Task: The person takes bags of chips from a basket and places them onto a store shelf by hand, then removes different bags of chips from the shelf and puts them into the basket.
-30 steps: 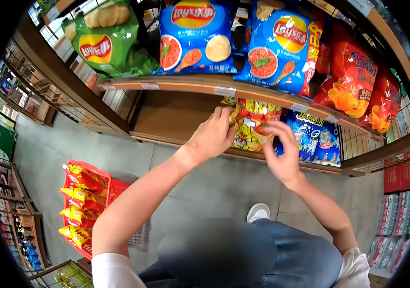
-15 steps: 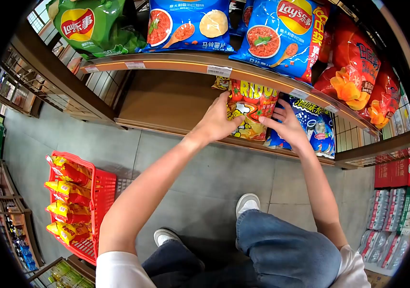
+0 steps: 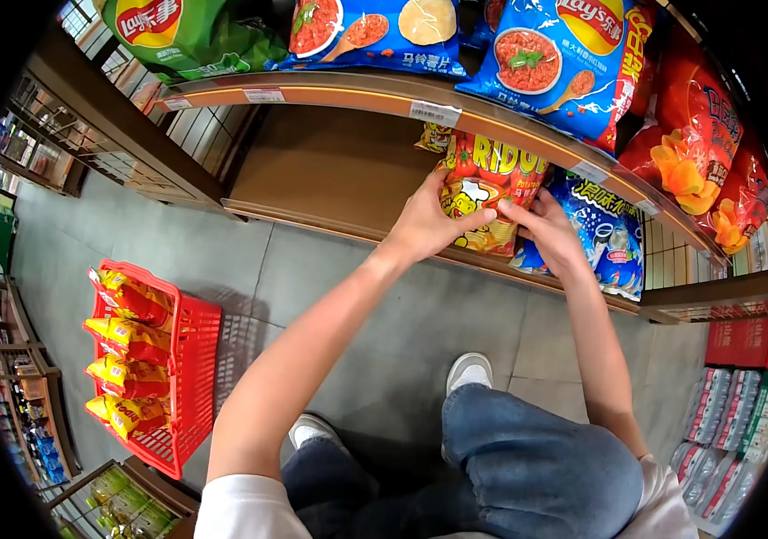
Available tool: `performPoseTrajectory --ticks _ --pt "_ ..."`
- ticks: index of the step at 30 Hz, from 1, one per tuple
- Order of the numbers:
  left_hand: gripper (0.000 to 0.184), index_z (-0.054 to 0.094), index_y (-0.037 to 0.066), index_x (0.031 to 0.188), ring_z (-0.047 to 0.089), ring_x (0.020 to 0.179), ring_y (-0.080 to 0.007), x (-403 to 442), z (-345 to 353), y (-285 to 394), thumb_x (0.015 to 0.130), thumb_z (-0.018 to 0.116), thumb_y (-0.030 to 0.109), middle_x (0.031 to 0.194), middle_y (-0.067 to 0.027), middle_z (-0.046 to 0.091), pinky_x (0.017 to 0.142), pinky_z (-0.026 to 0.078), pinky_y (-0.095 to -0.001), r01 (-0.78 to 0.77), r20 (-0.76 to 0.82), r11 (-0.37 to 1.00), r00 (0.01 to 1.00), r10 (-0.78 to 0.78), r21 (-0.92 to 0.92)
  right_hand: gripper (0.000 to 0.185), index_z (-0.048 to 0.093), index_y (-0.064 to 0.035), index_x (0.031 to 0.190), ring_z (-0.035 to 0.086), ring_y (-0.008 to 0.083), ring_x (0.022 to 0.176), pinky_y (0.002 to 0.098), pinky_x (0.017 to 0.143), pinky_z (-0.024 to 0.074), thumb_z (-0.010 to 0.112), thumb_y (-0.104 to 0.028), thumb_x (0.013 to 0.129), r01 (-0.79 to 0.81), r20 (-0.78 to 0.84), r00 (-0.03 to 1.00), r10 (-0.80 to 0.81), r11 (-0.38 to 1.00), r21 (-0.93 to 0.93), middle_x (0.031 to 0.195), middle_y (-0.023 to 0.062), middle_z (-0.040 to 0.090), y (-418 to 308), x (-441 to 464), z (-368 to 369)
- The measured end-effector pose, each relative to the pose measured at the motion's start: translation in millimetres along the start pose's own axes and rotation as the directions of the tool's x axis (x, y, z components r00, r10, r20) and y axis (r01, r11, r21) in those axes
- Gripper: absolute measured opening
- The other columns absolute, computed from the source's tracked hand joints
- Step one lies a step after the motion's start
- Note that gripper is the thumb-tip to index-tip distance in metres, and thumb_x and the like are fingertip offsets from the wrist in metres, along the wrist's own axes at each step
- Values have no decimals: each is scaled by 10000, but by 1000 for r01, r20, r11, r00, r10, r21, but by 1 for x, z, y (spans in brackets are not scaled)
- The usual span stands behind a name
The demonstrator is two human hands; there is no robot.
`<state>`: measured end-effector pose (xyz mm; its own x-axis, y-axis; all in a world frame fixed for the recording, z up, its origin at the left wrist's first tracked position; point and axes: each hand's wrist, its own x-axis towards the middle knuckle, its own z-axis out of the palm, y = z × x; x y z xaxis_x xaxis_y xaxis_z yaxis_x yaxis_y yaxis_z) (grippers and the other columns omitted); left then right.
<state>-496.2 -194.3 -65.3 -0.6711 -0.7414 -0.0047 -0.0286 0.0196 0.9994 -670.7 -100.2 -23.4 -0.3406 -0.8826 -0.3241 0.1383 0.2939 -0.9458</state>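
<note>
A red and yellow bag of potato chips (image 3: 503,184) stands upright on the lower shelf, with "RIDG" lettering at its top. My left hand (image 3: 429,218) grips its left side, thumb across the front. From the right, my right hand (image 3: 546,229) holds the opposite side, its thumb on the front and the other fingers partly hidden. The two thumb tips nearly meet on the bag. Just right of it are blue snack bags (image 3: 616,247). Part of a yellow bag (image 3: 435,136) shows behind its upper left.
Overhead, the upper shelf edge (image 3: 339,97) carries large chip bags. Brown board shows on the lower shelf (image 3: 321,175) to the left. A red basket (image 3: 195,359) holding several red and yellow bags is on the floor at left. Bottled drink packs (image 3: 716,422) are stacked at right.
The view has shifted slightly. Both hands keep hold of the chip bag, and my thumbs have come closer together across its front.
</note>
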Motion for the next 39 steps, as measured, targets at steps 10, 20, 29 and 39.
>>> performPoseTrajectory --ticks 10,20,29,39 --pt "844 365 -79 1374 571 1127 -226 1 1 -1 778 821 306 1269 -188 551 930 502 -348 77 -35 997 996 -77 -10 736 447 36 1316 567 210 1158 344 1005 437 844 -175 733 4 65 998 -2 1000 -28 1262 137 587 2 8 -5" --pt "811 345 -72 1359 560 1161 -240 -8 4 -1 771 827 212 1289 -192 539 988 475 -359 81 -50 997 996 -80 16 737 482 32 1272 602 200 1088 342 961 472 879 -150 678 16 49 999 -11 995 -103 1204 131 616 5 2 -13" --pt "712 414 11 1367 532 1191 -181 -9 2 -14 771 794 94 1287 -113 559 1044 417 -344 -57 -5 995 998 58 85 699 486 25 1258 623 182 1027 323 881 510 866 -126 691 -2 54 998 10 987 -159 1162 113 632 6 -9 -14" --pt "651 437 -42 1333 558 1138 -216 -4 -2 -11 829 764 210 1248 -157 575 990 443 -341 -69 -71 971 994 87 230 637 527 28 1238 618 178 1042 317 919 486 839 -231 747 69 27 997 -65 981 -179 1149 116 646 1 -2 -1"
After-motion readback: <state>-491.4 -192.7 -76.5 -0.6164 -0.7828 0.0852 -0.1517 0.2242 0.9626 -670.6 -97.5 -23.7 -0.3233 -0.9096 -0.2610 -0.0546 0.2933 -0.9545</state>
